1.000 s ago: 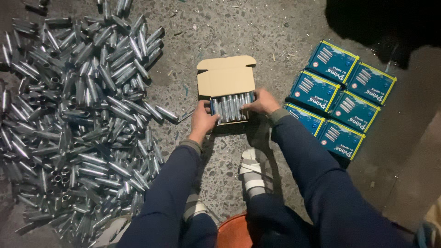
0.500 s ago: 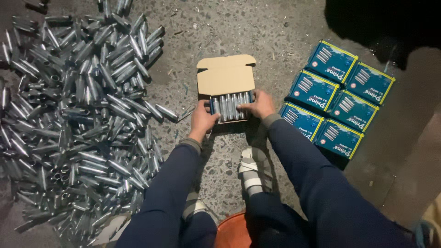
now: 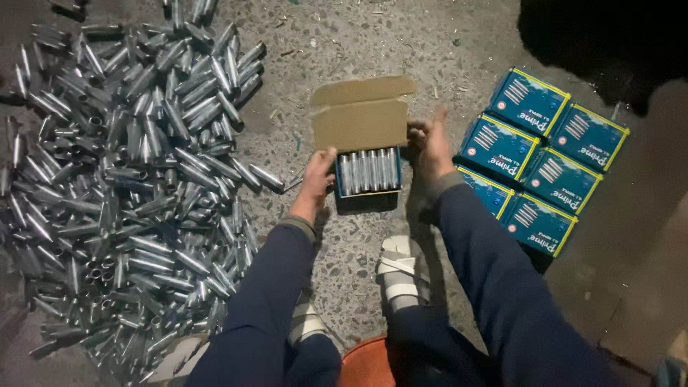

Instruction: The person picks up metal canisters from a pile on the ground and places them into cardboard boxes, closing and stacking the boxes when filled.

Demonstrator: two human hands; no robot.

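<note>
Head view, setting: a speckled floor (image 3: 344, 287), seen from above by a crouching person in dark blue sleeves and pale sandals
Head view, box: a small open carton (image 3: 367, 168) lies on the floor between the hands, its brown flap (image 3: 360, 123) folded back, a row of silvery metal tubes (image 3: 368, 169) packed side by side inside
Head view, left hand (image 3: 317, 175): fingers curled and pressed against the carton's left wall
Head view, right hand (image 3: 430, 147): at the carton's right edge by the flap, fingers loosely spread; whether it grips anything cannot be told
Head view, loose stock: a wide heap of like tubes (image 3: 136, 179) to the left, near the carton
Head view, finished stock: six closed blue boxes (image 3: 537, 165) in rows to the right
Risk: uneven pressure from one side may tip the carton and spill the row; a flap pushed down over a raised tube may crease
</note>
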